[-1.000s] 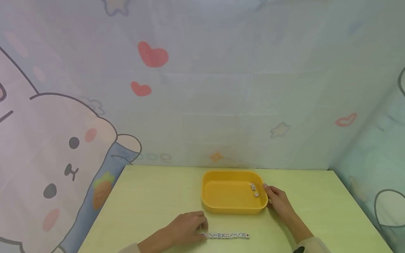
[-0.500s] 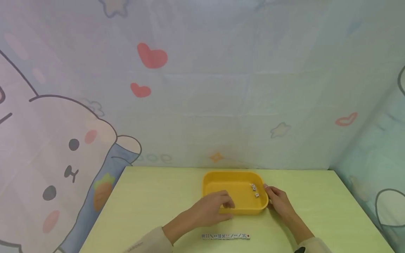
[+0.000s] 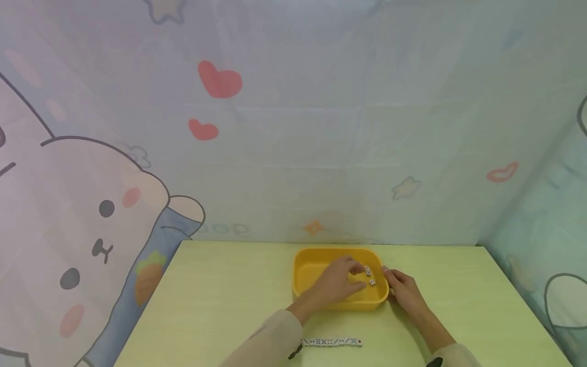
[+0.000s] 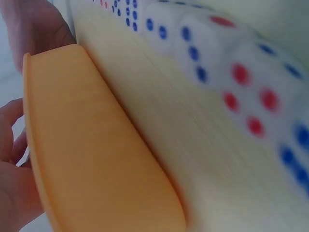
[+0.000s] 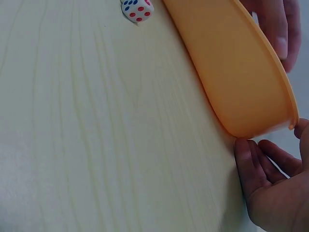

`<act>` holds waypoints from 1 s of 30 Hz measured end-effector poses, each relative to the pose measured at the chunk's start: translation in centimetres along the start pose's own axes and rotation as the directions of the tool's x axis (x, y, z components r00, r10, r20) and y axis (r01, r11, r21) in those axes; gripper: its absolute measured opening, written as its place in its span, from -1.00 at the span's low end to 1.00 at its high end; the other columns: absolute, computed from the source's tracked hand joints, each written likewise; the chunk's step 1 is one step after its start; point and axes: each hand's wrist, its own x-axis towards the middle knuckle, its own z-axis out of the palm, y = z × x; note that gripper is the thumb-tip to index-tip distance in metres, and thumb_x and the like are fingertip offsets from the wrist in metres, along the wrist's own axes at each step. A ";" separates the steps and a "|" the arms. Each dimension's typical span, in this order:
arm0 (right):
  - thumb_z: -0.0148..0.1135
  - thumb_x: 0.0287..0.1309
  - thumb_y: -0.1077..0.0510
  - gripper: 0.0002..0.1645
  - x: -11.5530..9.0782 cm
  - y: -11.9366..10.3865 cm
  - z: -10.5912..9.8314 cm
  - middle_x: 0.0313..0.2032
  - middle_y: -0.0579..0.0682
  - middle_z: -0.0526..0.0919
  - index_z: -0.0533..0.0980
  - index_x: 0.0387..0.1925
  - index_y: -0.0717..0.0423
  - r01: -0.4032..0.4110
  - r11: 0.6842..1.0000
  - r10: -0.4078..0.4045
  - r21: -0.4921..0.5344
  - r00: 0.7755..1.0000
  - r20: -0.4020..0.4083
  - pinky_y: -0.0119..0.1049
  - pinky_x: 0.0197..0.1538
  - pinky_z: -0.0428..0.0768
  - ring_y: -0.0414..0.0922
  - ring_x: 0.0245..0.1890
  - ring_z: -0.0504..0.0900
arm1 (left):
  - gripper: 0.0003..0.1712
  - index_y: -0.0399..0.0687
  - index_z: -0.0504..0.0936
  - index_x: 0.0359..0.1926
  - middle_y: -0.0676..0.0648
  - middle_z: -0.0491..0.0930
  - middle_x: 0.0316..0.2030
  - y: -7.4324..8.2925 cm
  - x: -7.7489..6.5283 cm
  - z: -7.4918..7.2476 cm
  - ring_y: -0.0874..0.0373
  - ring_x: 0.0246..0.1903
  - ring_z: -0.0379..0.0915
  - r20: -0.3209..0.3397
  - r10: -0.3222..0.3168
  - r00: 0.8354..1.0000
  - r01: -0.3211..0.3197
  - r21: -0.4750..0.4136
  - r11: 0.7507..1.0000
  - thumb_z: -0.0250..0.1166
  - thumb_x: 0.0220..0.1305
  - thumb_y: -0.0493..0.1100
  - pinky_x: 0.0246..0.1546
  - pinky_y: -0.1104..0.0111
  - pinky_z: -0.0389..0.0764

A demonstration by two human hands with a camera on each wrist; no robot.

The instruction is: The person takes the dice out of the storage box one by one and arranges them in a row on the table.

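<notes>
A shallow yellow tray [image 3: 321, 307] stands on the table, with a few small white dice [image 3: 372, 283] at its right end. My left hand [image 3: 337, 280] reaches over the tray's front rim, thumb and fingers spread apart just left of those dice, nothing between them. At the tray's right end my right hand [image 3: 405, 293] holds the wall, thumb at the rim and fingers low against the outside, as the right wrist view shows with the right hand [image 5: 277, 179]. In front of the tray runs a straight row of dice [image 3: 332, 342], its left end hidden by my left sleeve.
The pale yellow-green table [image 3: 220, 285] reaches back to a cloth backdrop [image 3: 293, 153] with printed hearts and a cartoon rabbit. In the left wrist view the row's dice [image 4: 207, 48] loom close beside the tray's outer wall [image 4: 96, 145].
My left hand has left the dice row's left end and moved up and right, over the tray's front rim to near the loose dice. The right hand stays at the tray's right end.
</notes>
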 end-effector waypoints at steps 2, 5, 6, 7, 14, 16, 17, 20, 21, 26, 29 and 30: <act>0.04 0.55 -0.36 -0.15 -0.1 0.0 0.0 0.11 0.20 0.65 0.49 0.29 0.37 0.002 1.000 -0.002 0.005 1.000 0.002 -0.33 -0.09 0.73 -0.12 -0.03 0.64 | -0.63 -0.06 0.72 0.11 0.08 0.62 -0.01 -0.2 0.7 0.7 0.21 0.01 0.58 0.004 -0.027 1.000 0.027 -0.006 1.000 0.47 0.41 0.00 0.04 0.46 0.59; 0.04 0.54 -0.37 -0.14 -0.1 0.0 0.0 0.10 0.19 0.65 0.50 0.27 0.37 0.005 1.000 -0.005 0.006 1.000 0.003 -0.33 -0.08 0.73 -0.13 -0.03 0.64 | -0.67 -0.09 0.74 0.05 0.03 0.65 -0.04 -0.5 1.7 1.6 0.20 -0.04 0.58 0.014 -0.054 0.998 0.054 -0.034 0.998 0.49 0.38 -0.04 0.02 0.46 0.60; 0.05 0.54 -0.36 -0.15 -0.1 0.0 0.0 0.10 0.19 0.66 0.51 0.26 0.37 0.004 1.000 -0.004 0.007 1.000 0.001 -0.33 -0.08 0.73 -0.13 -0.03 0.64 | -0.68 -0.10 0.75 0.03 0.02 0.66 -0.06 -0.6 2.0 1.9 0.21 -0.05 0.58 0.013 -0.056 0.998 0.057 -0.042 0.998 0.50 0.36 -0.05 0.01 0.46 0.60; 0.05 0.55 -0.36 -0.15 -0.1 0.1 0.0 0.09 0.18 0.66 0.51 0.26 0.37 0.006 1.000 -0.006 0.008 1.000 0.003 -0.32 -0.07 0.73 -0.13 -0.03 0.64 | -0.69 -0.10 0.76 0.01 0.01 0.67 -0.07 -0.7 2.2 2.1 0.22 -0.07 0.58 0.012 -0.055 0.998 0.056 -0.042 0.998 0.50 0.35 -0.05 0.00 0.47 0.59; 0.07 0.55 -0.32 -0.20 0.0 -0.1 0.0 0.06 0.15 0.66 0.53 0.23 0.38 0.017 0.999 -0.017 0.034 1.000 0.005 -0.33 -0.08 0.72 -0.16 -0.03 0.63 | -0.78 -0.15 0.80 -0.08 0.04 0.73 -0.21 -1.2 4.0 4.1 0.35 -0.24 0.55 -0.017 -0.032 0.999 0.032 -0.021 0.999 0.51 0.28 -0.17 -0.12 0.53 0.59; 0.08 0.55 -0.32 -0.20 0.0 -0.1 0.0 0.05 0.13 0.66 0.53 0.22 0.38 0.014 0.999 -0.015 0.036 1.000 0.003 -0.34 -0.08 0.72 -0.18 -0.05 0.63 | -0.79 -0.14 0.80 -0.10 0.07 0.73 -0.24 -1.0 4.3 4.3 0.37 -0.28 0.53 -0.008 -0.045 0.999 0.045 0.003 0.999 0.52 0.26 -0.18 -0.16 0.54 0.58; 0.08 0.55 -0.32 -0.21 0.1 -0.2 0.0 0.05 0.14 0.66 0.54 0.21 0.38 0.015 0.999 -0.015 0.037 1.000 0.002 -0.34 -0.08 0.72 -0.18 -0.05 0.62 | -0.79 -0.14 0.80 -0.11 0.08 0.72 -0.26 -0.9 4.4 4.4 0.37 -0.29 0.52 -0.004 -0.048 0.999 0.048 0.020 0.999 0.51 0.26 -0.18 -0.16 0.54 0.58; 0.08 0.55 -0.33 -0.21 0.1 -0.3 0.0 0.05 0.14 0.65 0.54 0.19 0.37 0.012 0.999 -0.012 0.031 1.000 -0.002 -0.35 -0.09 0.72 -0.19 -0.07 0.62 | -0.80 -0.14 0.80 -0.14 0.07 0.72 -0.28 -0.5 4.5 4.4 0.35 -0.31 0.52 0.011 -0.058 0.998 0.058 0.044 0.997 0.52 0.24 -0.18 -0.18 0.53 0.57; 0.09 0.54 -0.33 -0.21 0.0 -0.3 0.0 0.05 0.14 0.65 0.54 0.19 0.36 0.008 1.000 -0.008 0.029 1.000 -0.004 -0.35 -0.09 0.72 -0.19 -0.08 0.62 | -0.81 -0.14 0.79 -0.15 0.08 0.71 -0.29 -0.4 4.5 4.4 0.35 -0.32 0.51 0.016 -0.061 0.998 0.060 0.048 0.997 0.52 0.23 -0.18 -0.18 0.54 0.57; 0.10 0.53 -0.34 -0.21 0.0 -0.1 0.0 0.05 0.14 0.65 0.55 0.17 0.35 0.000 1.000 0.001 0.024 1.000 -0.009 -0.36 -0.08 0.72 -0.19 -0.07 0.62 | -0.87 -0.12 0.76 -0.22 0.07 0.71 -0.33 -0.2 4.4 4.6 0.36 -0.37 0.50 0.043 -0.080 0.996 0.079 0.034 0.996 0.48 0.20 -0.23 -0.25 0.56 0.55; 0.11 0.53 -0.34 -0.21 0.0 0.0 0.1 0.05 0.14 0.65 0.56 0.16 0.36 0.006 1.000 -0.005 0.028 1.000 -0.012 -0.35 -0.07 0.72 -0.18 -0.06 0.62 | -0.88 -0.09 0.75 -0.24 0.09 0.70 -0.34 -0.1 4.4 4.6 0.36 -0.38 0.50 0.057 -0.090 0.994 0.088 0.043 0.995 0.46 0.17 -0.26 -0.27 0.56 0.54; 0.10 0.53 -0.34 -0.21 -0.1 0.0 0.1 0.05 0.14 0.65 0.56 0.15 0.36 0.008 1.000 -0.007 0.028 1.000 -0.012 -0.35 -0.06 0.72 -0.18 -0.05 0.62 | -0.88 -0.09 0.75 -0.25 0.10 0.69 -0.35 -0.1 4.4 4.6 0.35 -0.38 0.49 0.064 -0.093 0.994 0.091 0.048 0.995 0.46 0.16 -0.27 -0.28 0.56 0.54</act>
